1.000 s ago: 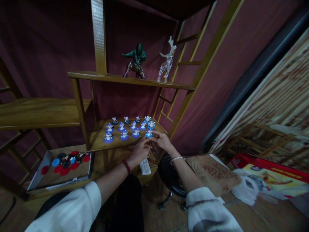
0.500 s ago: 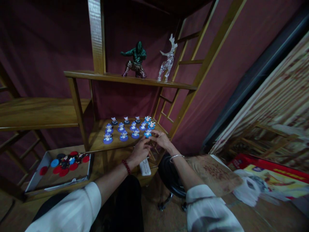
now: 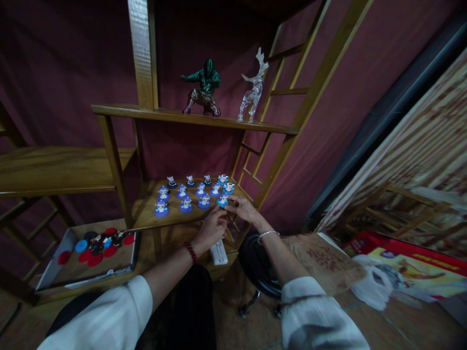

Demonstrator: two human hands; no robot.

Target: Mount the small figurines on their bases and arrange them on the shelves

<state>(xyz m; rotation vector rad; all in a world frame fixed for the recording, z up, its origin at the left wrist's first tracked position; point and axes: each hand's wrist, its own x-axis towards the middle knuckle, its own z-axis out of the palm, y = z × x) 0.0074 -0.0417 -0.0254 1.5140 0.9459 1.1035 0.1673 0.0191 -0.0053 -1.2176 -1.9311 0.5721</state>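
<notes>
- At the front corner of the low wooden shelf [image 3: 146, 212], your right hand [image 3: 245, 210] reaches in, its fingers [image 3: 230, 206] together against a blue-based figure [image 3: 223, 201]; you can't tell from this view whether they clamp it.
- Just below that figure, your left hand [image 3: 213, 228] curls inward, its fingers [image 3: 221, 217] bunched together; whether they touch the figure is hidden.
- Along the shelf from that corner, more blue-based figures [image 3: 186, 205] stand in rows, with dark-based figures [image 3: 171, 183] at the back.
- Below the shelf's front edge, a white plastic bar [image 3: 219, 253] lies under your left hand.
- Below the shelf's left end, a tray [image 3: 109, 266] holds red discs [image 3: 95, 260].
- In hand now: both hands closing on the corner figure. Your next move calls for a steady, narrow grip, as another figure stands just beside it.
</notes>
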